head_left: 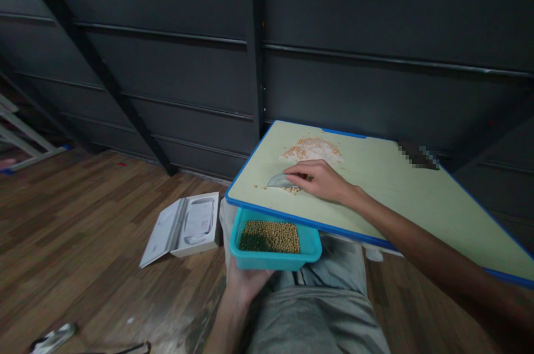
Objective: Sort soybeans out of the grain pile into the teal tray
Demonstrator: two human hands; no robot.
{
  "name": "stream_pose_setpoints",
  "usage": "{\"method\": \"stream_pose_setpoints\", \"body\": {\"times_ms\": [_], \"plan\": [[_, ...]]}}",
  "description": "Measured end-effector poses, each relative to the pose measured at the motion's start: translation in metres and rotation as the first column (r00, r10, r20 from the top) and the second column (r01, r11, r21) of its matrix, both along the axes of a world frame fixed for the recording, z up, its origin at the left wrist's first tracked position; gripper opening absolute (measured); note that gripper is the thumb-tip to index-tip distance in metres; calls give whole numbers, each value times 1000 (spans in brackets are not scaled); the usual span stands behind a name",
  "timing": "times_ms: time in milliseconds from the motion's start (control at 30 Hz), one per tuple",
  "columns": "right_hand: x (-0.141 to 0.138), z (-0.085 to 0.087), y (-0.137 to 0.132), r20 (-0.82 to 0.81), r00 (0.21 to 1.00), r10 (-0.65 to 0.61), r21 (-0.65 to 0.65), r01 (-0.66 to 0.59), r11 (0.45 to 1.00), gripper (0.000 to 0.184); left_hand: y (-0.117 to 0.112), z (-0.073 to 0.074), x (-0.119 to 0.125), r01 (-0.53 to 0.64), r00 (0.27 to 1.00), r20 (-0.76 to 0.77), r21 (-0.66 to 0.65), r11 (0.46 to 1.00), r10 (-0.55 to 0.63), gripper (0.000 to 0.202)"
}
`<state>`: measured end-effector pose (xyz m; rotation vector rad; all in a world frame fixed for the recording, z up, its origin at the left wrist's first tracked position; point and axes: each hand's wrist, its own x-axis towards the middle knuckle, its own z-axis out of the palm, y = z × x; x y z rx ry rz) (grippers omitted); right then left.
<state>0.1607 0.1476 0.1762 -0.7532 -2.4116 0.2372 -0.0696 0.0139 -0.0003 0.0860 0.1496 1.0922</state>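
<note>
My left hand point(244, 282) holds a teal plastic tub point(311, 243) from underneath, just below the near edge of the table; the tub holds yellow and green beans point(271, 236). My right hand point(319, 179) lies on the pale green tabletop point(400, 193), fingers together and pressed on a small clear scoop-like piece point(278, 180), with a few loose beans point(292, 190) beside it. Farther back on the table lies a heap of white grains mixed with beans point(312, 148).
The table has a blue rim point(292, 218) and stands against a dark panelled wall point(375, 26). An open white box point(186, 226) lies on the wooden floor point(83, 220) to the left. My grey-trousered lap point(317, 309) is below the tub.
</note>
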Motion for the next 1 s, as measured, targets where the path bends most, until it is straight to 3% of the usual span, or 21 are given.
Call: {"method": "stream_pose_setpoints", "body": {"times_ms": [300, 633, 833, 1000], "plan": [[-7, -1, -11, -75, 992, 106, 19, -105, 994, 18, -3, 8, 8, -3, 999, -42, -52, 999, 1, 51], [-21, -4, -29, -166, 960, 225, 65, -217, 974, 17, -4, 4, 11, -25, 999, -27, -92, 995, 22, 54], [-25, 2, -22, -161, 980, 118, 76, -107, 991, 17, -1, -3, 0, -28, 999, 43, -67, 997, 31, 57], [-55, 7, 3, -91, 996, -20, 52, 25, 998, 18, 3, -15, -24, 5, 999, 39, 19, 1000, -5, 57]]}}
